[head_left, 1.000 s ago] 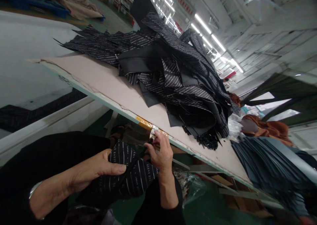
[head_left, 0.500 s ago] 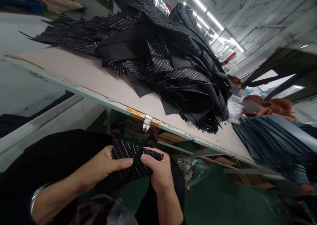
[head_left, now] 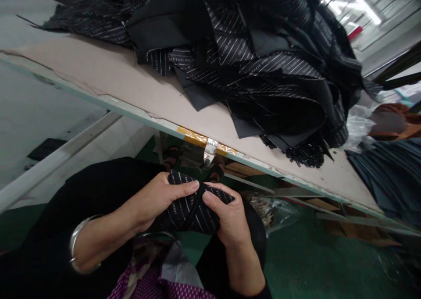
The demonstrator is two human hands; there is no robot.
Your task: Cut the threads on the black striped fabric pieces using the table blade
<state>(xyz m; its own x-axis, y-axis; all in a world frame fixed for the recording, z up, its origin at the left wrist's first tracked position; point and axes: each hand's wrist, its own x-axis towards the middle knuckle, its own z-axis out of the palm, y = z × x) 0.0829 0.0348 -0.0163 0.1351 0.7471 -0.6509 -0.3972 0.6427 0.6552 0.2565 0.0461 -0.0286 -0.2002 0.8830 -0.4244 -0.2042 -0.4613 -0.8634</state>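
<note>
**Small striped piece pinched low, below the table edge**

I see both hands closed on one small striped cloth piece (head_left: 194, 204), held in the lap under the table (head_left: 108, 86) edge. The left hand (head_left: 154, 200) wraps it from nine o'clock, fingers together and thumb pressed on top; the right hand (head_left: 230, 218) pinches it from three o'clock, thumb and forefinger clamped near a dark fold or seam down the middle.

My worries: the grip sits close to that fold, so a slip of either thumb could let the piece twist and crease off line. At twelve o'clock a metal clip (head_left: 210, 150) hangs off the taped edge, just above the knuckles; lifting the cloth could snag it there. Further up, the cloth pile (head_left: 250, 66) slumps toward the edge, and a knock to the table might spill pieces down.
</note>
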